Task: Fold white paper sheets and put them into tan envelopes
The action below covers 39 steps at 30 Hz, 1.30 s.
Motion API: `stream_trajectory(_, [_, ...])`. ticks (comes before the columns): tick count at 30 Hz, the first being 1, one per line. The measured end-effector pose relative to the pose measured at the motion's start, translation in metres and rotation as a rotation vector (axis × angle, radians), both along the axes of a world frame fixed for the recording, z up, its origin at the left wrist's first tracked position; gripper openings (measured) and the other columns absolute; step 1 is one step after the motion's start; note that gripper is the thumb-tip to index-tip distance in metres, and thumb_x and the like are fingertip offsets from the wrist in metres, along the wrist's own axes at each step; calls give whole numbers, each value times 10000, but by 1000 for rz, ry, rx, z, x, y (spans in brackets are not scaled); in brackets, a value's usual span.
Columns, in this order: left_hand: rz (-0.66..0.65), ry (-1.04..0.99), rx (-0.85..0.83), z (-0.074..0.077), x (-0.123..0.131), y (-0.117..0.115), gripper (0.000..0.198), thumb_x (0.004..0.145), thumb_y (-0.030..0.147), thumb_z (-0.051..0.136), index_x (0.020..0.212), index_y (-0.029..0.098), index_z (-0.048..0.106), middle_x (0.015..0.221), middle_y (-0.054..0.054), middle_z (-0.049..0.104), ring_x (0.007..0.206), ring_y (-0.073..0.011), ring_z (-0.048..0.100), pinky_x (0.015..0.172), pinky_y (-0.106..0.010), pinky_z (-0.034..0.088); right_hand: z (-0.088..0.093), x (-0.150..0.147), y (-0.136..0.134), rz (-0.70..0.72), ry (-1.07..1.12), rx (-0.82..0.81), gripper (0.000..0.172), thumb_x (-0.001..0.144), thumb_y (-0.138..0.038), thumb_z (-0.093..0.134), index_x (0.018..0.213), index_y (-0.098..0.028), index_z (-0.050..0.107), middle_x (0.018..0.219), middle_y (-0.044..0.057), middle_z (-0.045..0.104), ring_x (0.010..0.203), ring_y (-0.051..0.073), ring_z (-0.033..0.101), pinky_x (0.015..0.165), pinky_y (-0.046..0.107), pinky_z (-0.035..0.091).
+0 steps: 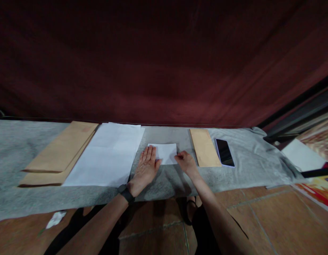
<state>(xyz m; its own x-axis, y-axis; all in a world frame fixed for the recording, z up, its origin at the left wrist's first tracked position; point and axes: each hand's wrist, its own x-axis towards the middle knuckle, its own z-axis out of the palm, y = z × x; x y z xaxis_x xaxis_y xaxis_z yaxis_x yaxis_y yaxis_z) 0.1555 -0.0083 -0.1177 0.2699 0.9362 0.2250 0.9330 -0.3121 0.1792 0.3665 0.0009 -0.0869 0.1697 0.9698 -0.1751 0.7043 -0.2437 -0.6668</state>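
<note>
A small white sheet of paper [167,153], perhaps folded, lies on the grey cloth in front of me. My left hand [147,163] rests flat across its left part, fingers stretched out and the thumb pointing right. At the sheet's right edge, my right hand [185,161] has its fingers curled in a pinch on the paper. Whether the sheet has more than one layer, I cannot tell. To the left is a stack of large white paper [105,156]. Close to my right hand lies a small brown envelope [205,148].
Large brown envelopes [60,148] overlap at the left. A phone [224,152] lies right of the small envelope. Grey cloth [254,159] covers the narrow surface, with a dark red curtain [164,71] behind. A crumpled white tissue [56,219] is on the tiled floor [281,212].
</note>
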Motion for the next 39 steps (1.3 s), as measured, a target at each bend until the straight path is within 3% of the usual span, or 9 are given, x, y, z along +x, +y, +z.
stream_trajectory(4, [5, -28, 6, 1, 4, -1, 665, 1018, 458, 329, 1531, 36, 340, 1582, -215, 368, 1487, -332, 320, 1197, -507, 311, -8, 0, 7, -35, 183, -9, 281, 828, -213, 634, 1104, -163, 639, 810, 23, 735, 742, 167, 681, 643, 242, 462])
stream_trajectory(8, [-13, -28, 20, 8, 5, -6, 628, 1028, 440, 297, 1539, 77, 344, 1559, -189, 424, 1448, -334, 391, 1156, -514, 368, -10, 4, 12, -4, 255, -19, 173, 790, -151, 608, 951, -198, 653, 808, -9, 712, 754, 145, 668, 645, 221, 468])
stream_trajectory(12, [22, -34, 18, 16, 7, -14, 601, 1030, 424, 302, 1534, 102, 362, 1556, -178, 433, 1409, -339, 444, 1106, -510, 422, -4, 11, 9, 28, 330, -75, 156, 770, -137, 585, 898, -207, 641, 617, -64, 622, 554, 121, 599, 497, 196, 415])
stream_trajectory(18, [-61, 4, 46, 16, 17, -24, 566, 1017, 356, 355, 1517, 94, 387, 1600, -159, 365, 1504, -310, 287, 1216, -522, 270, -2, 12, -4, 61, 393, -159, 156, 793, -148, 577, 938, -205, 596, 484, -107, 515, 422, 111, 523, 416, 188, 398])
stream_trajectory(24, [-115, 50, 1, 14, 25, -28, 552, 1014, 374, 367, 1501, 122, 427, 1601, -149, 362, 1508, -296, 281, 1224, -515, 265, -4, 10, -9, 68, 324, -180, 191, 829, -156, 552, 1007, -197, 609, 486, -97, 542, 409, 124, 542, 439, 208, 444])
stream_trajectory(27, [-118, 35, 4, 13, 26, -27, 568, 1011, 403, 367, 1503, 125, 426, 1594, -158, 367, 1508, -306, 278, 1222, -534, 257, -1, 12, -9, 77, 220, -144, 233, 838, -157, 567, 1060, -192, 627, 602, -51, 648, 505, 145, 622, 517, 231, 488])
stream_trajectory(32, [-100, 29, 37, 12, 29, -28, 576, 998, 409, 386, 1511, 147, 415, 1597, -146, 368, 1511, -299, 274, 1229, -530, 228, 9, 7, -12, 67, -132, 66, 221, 903, -171, 564, 1103, -188, 655, 983, 73, 751, 904, 210, 718, 830, 298, 532])
stream_trajectory(35, [-108, 59, 31, 11, 29, -27, 561, 1004, 367, 360, 1509, 129, 414, 1608, -149, 345, 1516, -295, 257, 1234, -526, 216, 9, -10, -18, 150, -181, 253, 308, 1010, -217, 408, 1211, -185, 639, 1165, 103, 719, 1085, 203, 678, 968, 306, 501])
stream_trajectory(39, [-166, 102, 15, 4, 25, -25, 565, 970, 222, 336, 1509, 64, 395, 1614, -185, 313, 1525, -288, 225, 1243, -520, 201, -4, -38, -31, 423, -172, 384, 468, 1063, -327, 309, 1432, -122, 512, 1467, 115, 557, 1381, 190, 483, 1174, 333, 360])
